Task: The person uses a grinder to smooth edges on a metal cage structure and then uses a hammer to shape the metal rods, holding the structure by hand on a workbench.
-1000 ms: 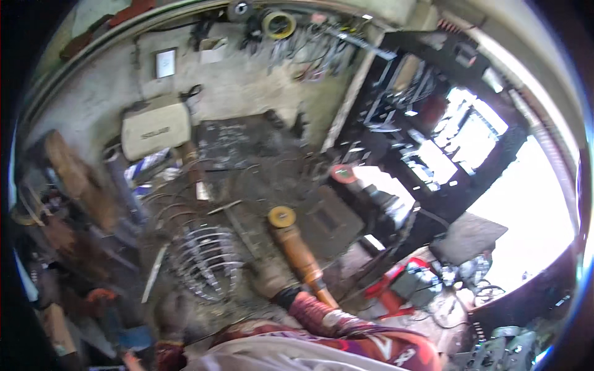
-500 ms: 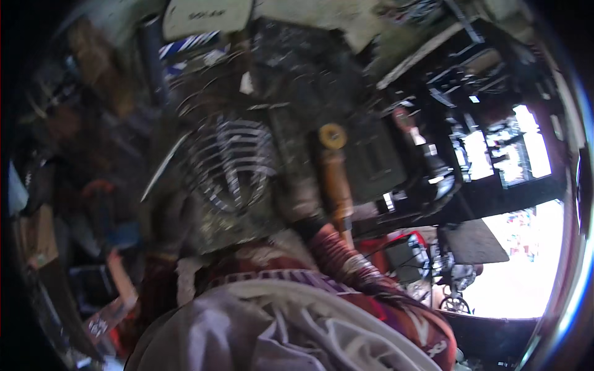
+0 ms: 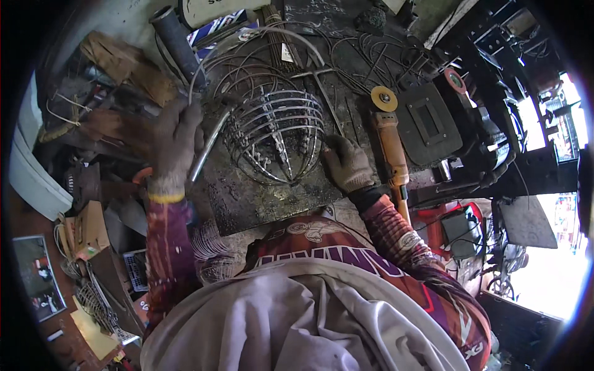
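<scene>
A domed metal wire cage (image 3: 281, 128), made of curved bands and ribs, lies on the dark, worn worktop (image 3: 238, 201) before me. My gloved right hand (image 3: 348, 164) is closed at the cage's right edge, its fingertips against the rim. To the cage's left, my gloved left hand (image 3: 174, 139) is raised, fingers closed around the lower end of a thin curved metal strip (image 3: 263, 29). This strip arcs over the far side of the cage. A hammer with a metal handle (image 3: 212, 142) lies between my left hand and the cage.
An orange angle grinder (image 3: 390, 145) with a yellow disc lies to the right, beside a dark welding mask (image 3: 428, 123). Coiled wire (image 3: 371, 59) and a bundle of rods (image 3: 278, 40) are at the back. A dark pipe (image 3: 176, 43) and wood pieces (image 3: 127, 65) stand at far left.
The earlier picture is blurred. My left hand has risen from low beside the cage and now has the curved strip. My right hand stays at the cage's right; the view has shifted.
</scene>
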`<action>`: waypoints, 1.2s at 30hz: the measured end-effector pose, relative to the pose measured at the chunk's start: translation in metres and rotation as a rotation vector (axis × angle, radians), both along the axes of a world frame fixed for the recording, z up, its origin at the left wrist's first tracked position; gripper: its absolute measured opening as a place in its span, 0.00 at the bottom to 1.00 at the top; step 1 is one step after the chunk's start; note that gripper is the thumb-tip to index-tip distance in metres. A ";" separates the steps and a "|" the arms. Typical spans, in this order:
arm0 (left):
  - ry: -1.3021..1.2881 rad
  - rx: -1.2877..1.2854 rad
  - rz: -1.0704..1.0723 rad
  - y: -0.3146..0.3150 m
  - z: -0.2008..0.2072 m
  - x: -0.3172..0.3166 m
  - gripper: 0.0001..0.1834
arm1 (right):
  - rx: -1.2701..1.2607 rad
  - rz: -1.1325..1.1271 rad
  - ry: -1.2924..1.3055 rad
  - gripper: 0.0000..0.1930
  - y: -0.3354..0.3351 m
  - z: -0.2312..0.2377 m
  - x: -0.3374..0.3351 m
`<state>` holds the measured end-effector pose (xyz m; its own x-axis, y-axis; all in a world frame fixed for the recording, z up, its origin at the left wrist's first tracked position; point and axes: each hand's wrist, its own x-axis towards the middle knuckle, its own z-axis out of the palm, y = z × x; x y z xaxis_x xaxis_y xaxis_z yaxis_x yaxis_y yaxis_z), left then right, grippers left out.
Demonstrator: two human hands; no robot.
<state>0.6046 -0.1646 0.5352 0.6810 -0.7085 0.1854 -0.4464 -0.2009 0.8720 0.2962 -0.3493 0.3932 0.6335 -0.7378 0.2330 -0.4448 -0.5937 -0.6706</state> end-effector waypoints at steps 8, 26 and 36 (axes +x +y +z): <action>0.035 0.373 -0.238 -0.182 -0.012 0.037 0.15 | 0.036 -0.035 0.096 0.21 0.001 -0.002 0.003; 0.274 0.319 -0.332 -0.185 -0.016 0.110 0.19 | 0.080 -0.058 0.145 0.17 0.006 -0.006 0.010; 0.236 0.201 -0.102 -0.057 -0.031 0.123 0.22 | -0.034 -0.062 0.171 0.16 0.003 0.001 0.012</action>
